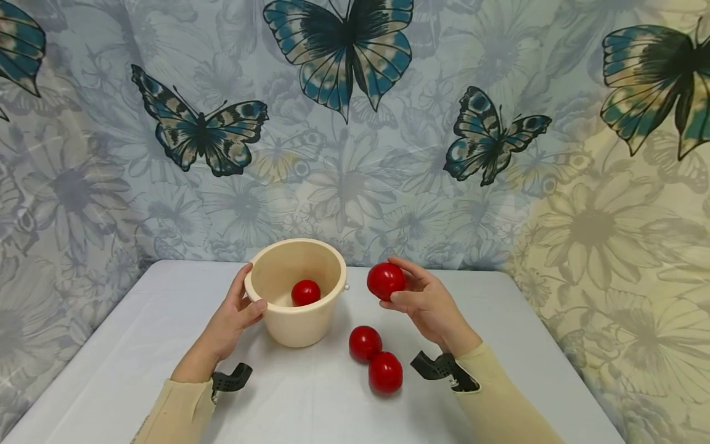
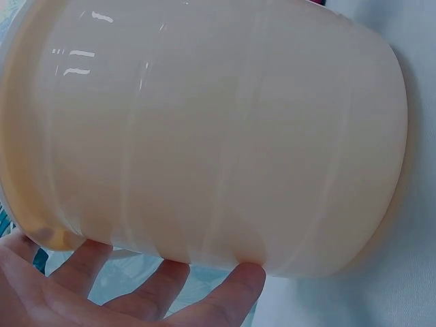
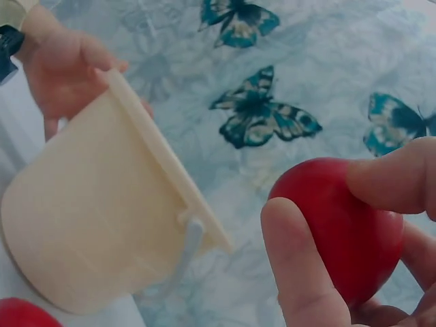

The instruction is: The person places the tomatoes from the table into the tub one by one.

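Note:
A cream bucket [image 1: 299,327] stands tilted slightly on the white table, its mouth turned up. My left hand [image 1: 235,314] grips its left side, thumb at the rim and fingertips [image 2: 248,276] against the outer wall. Inside lies one red ball [image 1: 306,293]. To the right of the bucket, above the table, my right hand [image 1: 429,302] holds a glossy red ball [image 1: 386,281] between thumb and fingers; the right wrist view shows that smooth ball [image 3: 347,225] close up.
Two more red balls, one farther [image 1: 365,344] and one nearer [image 1: 385,372], sit close together on the white table [image 1: 299,401], right of the bucket. A pale handle [image 3: 187,255] hangs at the bucket's side. Behind the table hangs a butterfly-patterned cloth [image 1: 355,185].

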Demonstrator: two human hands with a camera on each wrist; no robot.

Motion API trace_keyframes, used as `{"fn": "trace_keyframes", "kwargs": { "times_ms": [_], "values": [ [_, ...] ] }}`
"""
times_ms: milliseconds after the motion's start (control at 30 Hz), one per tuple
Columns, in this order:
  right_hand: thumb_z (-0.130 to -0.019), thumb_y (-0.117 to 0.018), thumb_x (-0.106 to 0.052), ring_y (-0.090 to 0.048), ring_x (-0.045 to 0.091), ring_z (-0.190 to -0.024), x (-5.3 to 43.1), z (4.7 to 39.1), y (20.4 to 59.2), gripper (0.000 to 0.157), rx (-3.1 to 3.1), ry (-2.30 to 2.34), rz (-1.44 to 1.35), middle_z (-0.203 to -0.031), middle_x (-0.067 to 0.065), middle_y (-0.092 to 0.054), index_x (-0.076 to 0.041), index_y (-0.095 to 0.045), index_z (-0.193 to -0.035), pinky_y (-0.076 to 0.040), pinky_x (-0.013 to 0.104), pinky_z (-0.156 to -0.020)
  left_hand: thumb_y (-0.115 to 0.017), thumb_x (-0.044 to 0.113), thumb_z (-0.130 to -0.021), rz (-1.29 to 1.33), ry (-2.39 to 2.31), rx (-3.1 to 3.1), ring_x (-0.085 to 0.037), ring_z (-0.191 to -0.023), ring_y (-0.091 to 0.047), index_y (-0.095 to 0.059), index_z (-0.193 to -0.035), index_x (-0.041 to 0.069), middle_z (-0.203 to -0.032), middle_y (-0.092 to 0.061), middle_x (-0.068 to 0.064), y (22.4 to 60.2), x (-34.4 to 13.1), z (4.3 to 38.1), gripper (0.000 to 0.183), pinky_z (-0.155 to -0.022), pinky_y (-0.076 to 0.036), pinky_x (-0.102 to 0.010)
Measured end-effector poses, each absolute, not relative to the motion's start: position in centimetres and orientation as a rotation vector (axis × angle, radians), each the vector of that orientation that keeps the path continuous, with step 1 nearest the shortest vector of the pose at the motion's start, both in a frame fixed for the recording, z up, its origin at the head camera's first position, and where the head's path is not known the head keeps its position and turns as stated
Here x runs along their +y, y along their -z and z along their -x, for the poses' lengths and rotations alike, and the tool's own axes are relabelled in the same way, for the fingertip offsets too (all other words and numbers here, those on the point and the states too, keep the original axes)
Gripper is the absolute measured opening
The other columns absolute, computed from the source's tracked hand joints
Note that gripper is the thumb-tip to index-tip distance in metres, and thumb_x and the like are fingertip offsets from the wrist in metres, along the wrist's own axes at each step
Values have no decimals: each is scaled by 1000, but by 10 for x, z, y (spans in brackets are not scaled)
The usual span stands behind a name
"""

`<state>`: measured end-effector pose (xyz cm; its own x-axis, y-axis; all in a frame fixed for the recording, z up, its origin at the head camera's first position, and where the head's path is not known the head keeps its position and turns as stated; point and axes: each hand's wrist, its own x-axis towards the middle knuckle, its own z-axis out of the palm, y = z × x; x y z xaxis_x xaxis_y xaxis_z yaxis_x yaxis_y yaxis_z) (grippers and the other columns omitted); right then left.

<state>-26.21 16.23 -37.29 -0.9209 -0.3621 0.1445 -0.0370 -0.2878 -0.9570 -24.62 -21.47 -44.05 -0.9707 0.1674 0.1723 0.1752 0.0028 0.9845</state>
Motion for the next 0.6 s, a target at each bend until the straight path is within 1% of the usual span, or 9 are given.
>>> {"fn": "trace_keyframes", "kwargs": {
  "times_ms": [100, 300, 600],
  "values": [
    [-90, -63, 6, -47, 41, -124, 154, 263, 366, 63, 1779, 2263, 519, -142, 21, -43, -7, -43, -149, -53, 52, -87, -60, 17, -101, 387, 2174, -2223, -45, -144, -20, -2, -161, 24, -165, 0, -6, 440, -214, 246, 85, -104, -32, -62],
    [-90, -69, 2, -51, 42, -121, 134, 267, 348, 63, 1855, 2167, 558, -141, 21, -44, -6, -44, -148, -53, 51, -87, -60, 17, -100, 392, 2179, -2209, -45, -144, -19, -2, -161, 25, -165, 1, -5, 442, -214, 246, 85, -104, -32, -62],
    [-89, -72, 0, -55, 38, -119, 106, 278, 330, 61, 1951, 2101, 589, -138, 16, -49, -11, -50, -145, -54, 46, -87, -60, 18, -101, 400, 2172, -2213, -45, -145, -17, -1, -161, 25, -165, 2, -6, 441, -214, 245, 85, -104, -32, -63]
  ]
}}
